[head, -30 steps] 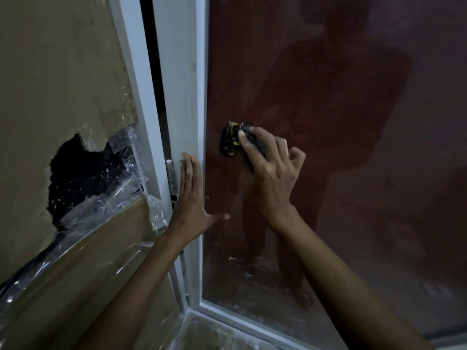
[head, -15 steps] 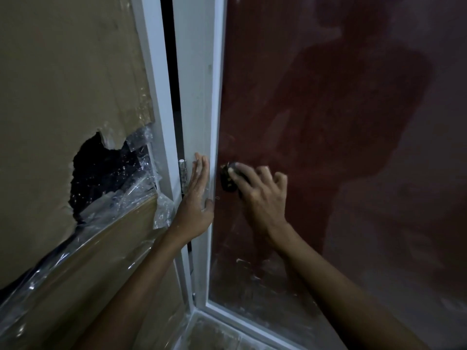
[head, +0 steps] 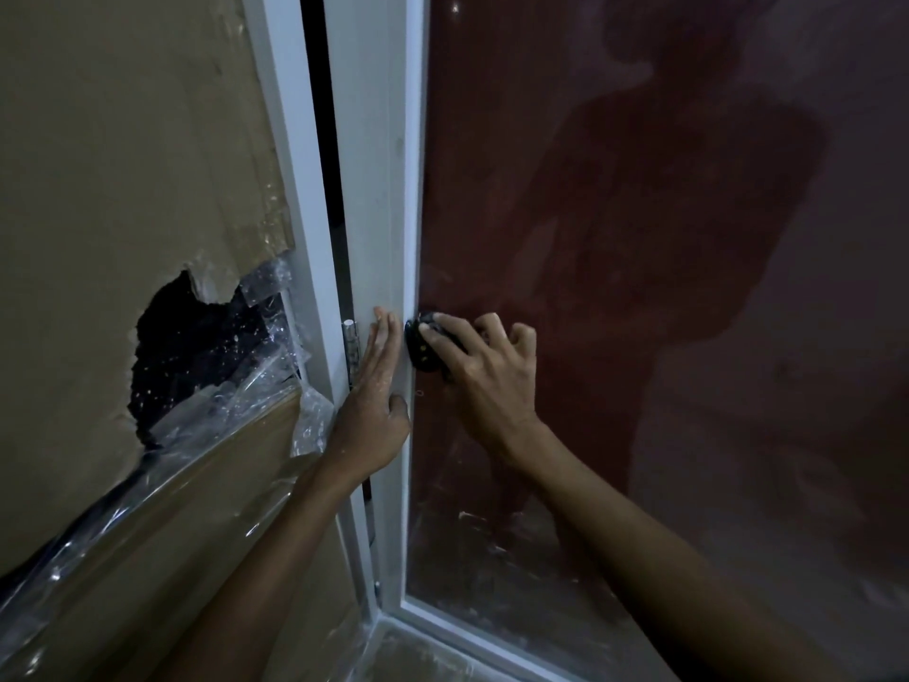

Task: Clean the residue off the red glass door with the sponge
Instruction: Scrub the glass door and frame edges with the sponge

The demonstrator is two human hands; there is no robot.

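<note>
The red glass door fills the right of the view, set in a white frame. My right hand grips a small dark sponge and presses it against the glass right beside the frame's inner edge. My left hand lies flat with straight fingers on the white frame, just left of the sponge, thumb near the glass edge. Pale streaks of residue show on the lower part of the glass. A dim reflection of a person shows in the pane.
A cardboard-covered panel with a torn hole and loose clear plastic film stands at left. A metal hinge sits in the dark gap between frames. The bottom frame rail runs along the floor.
My right hand has moved the sponge down and left across the glass to the frame's edge. My left hand stays flat on the frame, its thumb drawn in.
</note>
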